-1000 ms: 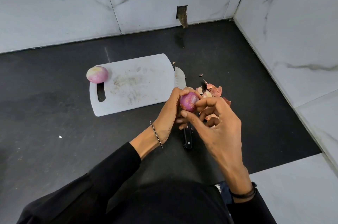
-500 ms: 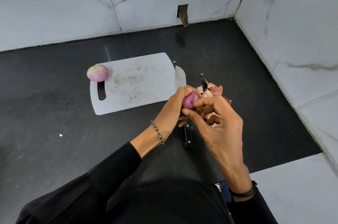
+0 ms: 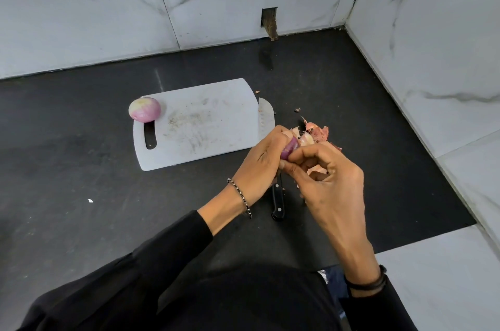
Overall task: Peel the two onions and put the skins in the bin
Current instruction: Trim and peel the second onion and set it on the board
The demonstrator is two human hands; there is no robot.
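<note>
my left hand [image 3: 263,157] is wrapped round the purple onion [image 3: 290,148], holding it above the black table [image 3: 81,182] just right of the white cutting board [image 3: 205,125]. my right hand [image 3: 327,176] has its fingers curled, thumb and forefinger pinching that onion's near side. the peeled onion [image 3: 144,109] sits on the board's far left corner, beside the handle slot. a knife [image 3: 266,117] lies along the board's right edge, partly under my hands, and the onion skins [image 3: 315,134] are heaped just beyond them

Lit softly and evenly, brightest on the walls [image 3: 81,19] behind the cutting board [image 3: 200,125]. Glinting faintly on the counter [image 3: 67,168] just beyond it. Sharp near the board, bowed far from it.
</note>
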